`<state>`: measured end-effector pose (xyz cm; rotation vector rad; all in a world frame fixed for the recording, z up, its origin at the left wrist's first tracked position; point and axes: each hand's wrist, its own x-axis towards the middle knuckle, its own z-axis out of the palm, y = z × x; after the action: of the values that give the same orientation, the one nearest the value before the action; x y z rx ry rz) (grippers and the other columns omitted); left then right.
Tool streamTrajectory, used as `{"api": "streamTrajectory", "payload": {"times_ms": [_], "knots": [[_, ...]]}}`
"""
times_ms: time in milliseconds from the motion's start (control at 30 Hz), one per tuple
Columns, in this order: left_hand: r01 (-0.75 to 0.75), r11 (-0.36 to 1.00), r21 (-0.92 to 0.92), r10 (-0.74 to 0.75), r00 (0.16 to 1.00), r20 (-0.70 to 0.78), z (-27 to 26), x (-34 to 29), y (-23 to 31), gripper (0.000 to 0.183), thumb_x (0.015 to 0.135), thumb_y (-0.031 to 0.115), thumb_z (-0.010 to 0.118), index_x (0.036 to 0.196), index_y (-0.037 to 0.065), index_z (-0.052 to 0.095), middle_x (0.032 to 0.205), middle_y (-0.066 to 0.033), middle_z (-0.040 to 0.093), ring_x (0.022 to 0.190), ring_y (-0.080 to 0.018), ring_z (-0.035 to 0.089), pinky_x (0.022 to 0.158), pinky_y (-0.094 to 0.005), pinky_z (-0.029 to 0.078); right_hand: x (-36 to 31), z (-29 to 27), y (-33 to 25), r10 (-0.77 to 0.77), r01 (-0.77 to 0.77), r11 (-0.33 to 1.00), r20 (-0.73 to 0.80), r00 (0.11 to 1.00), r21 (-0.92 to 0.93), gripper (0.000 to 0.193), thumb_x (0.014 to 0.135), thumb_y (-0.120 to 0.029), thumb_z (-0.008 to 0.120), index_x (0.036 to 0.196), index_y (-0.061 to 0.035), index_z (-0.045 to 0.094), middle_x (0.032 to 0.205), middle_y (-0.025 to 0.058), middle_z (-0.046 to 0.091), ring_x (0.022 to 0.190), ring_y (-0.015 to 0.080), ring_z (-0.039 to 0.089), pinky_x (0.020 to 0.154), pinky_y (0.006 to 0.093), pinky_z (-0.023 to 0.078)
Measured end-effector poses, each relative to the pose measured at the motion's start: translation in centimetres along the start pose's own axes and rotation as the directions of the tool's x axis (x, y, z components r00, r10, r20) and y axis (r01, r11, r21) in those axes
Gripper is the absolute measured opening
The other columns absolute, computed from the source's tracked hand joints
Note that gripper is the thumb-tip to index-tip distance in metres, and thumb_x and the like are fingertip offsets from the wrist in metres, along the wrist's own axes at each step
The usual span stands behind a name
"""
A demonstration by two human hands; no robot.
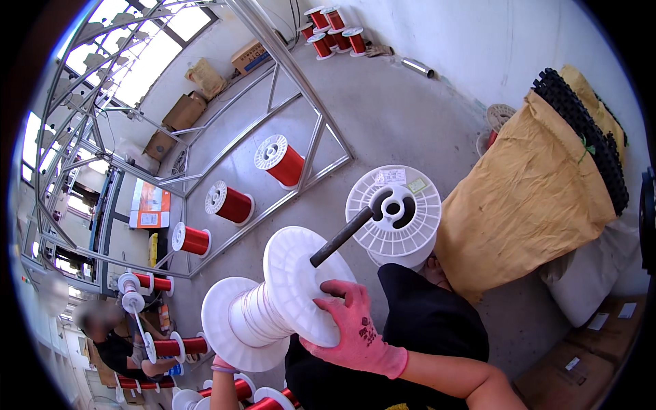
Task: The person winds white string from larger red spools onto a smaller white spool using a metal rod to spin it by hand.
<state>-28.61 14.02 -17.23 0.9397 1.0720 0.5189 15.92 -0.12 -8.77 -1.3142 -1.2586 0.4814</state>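
Note:
A large white plastic spool (257, 313) is held tilted in front of me, with a few turns of thin wire around its white core. From the hub of its nearer flange sticks a dark rod (342, 236), pointing up and to the right. My right hand (355, 333), in a pink glove, grips that flange, its fingers bent near the hub. My left hand (222, 366) is mostly behind the spool's lower left edge; only its pink cuff shows, and its fingers are hidden. Beyond the rod, a second large white spool (393, 212) stands upright on the floor.
Red wire spools (284, 161) stand along a metal frame (301, 195) at left. More red spools (335, 31) are stacked at the far wall. To the right lean a tan sack (526, 198) and cardboard boxes (567, 369). A person (116, 348) sits at the lower left beside spools.

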Motion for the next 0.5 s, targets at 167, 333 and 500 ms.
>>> {"api": "streamTrajectory", "payload": {"times_ms": [167, 333, 500], "knots": [[-0.138, 0.968, -0.211, 0.147, 0.989, 0.028, 1.2, 1.6, 1.8, 0.058, 0.094, 0.043, 0.043, 0.145, 0.016, 0.035, 0.145, -0.0073, 0.043, 0.132, -0.0264, 0.041, 0.112, -0.0462, 0.027, 1.3, -3.2, -0.1, 0.034, -0.037, 0.998, -0.058, 0.998, -0.041, 0.057, 0.060, -0.023, 0.084, 0.110, -0.0061, 0.061, 0.108, 0.0108, 0.051, 0.103, 0.0287, 0.046, 0.091, 0.0406, 0.036], [0.103, -0.430, 0.897, 0.384, 0.920, 0.079, -0.2, 1.1, 2.6, 0.050, 0.077, 0.040, 0.066, 0.122, 0.017, 0.062, 0.120, -0.0035, 0.064, 0.108, -0.0212, 0.060, 0.085, -0.0391, 0.043, 1.5, -4.9, 0.5, -0.044, 0.039, 0.997, -0.077, 0.996, -0.070, 0.062, 0.061, -0.026, 0.080, 0.116, -0.0093, 0.057, 0.105, 0.0098, 0.051, 0.099, 0.0286, 0.047, 0.089, 0.0424, 0.035], [0.125, -0.233, 0.964, 0.201, 0.976, -0.078, 8.0, -1.0, 8.7, 0.054, 0.088, 0.027, 0.059, 0.138, 0.011, 0.046, 0.137, -0.0087, 0.051, 0.128, -0.0227, 0.047, 0.107, -0.0369, 0.035, 1.7, -6.9, 0.8, -0.040, 0.033, 0.998, -0.150, 0.988, -0.045, 0.062, 0.060, -0.026, 0.080, 0.116, -0.0093, 0.057, 0.104, 0.0100, 0.051, 0.099, 0.0284, 0.047, 0.089, 0.0415, 0.035]]}}
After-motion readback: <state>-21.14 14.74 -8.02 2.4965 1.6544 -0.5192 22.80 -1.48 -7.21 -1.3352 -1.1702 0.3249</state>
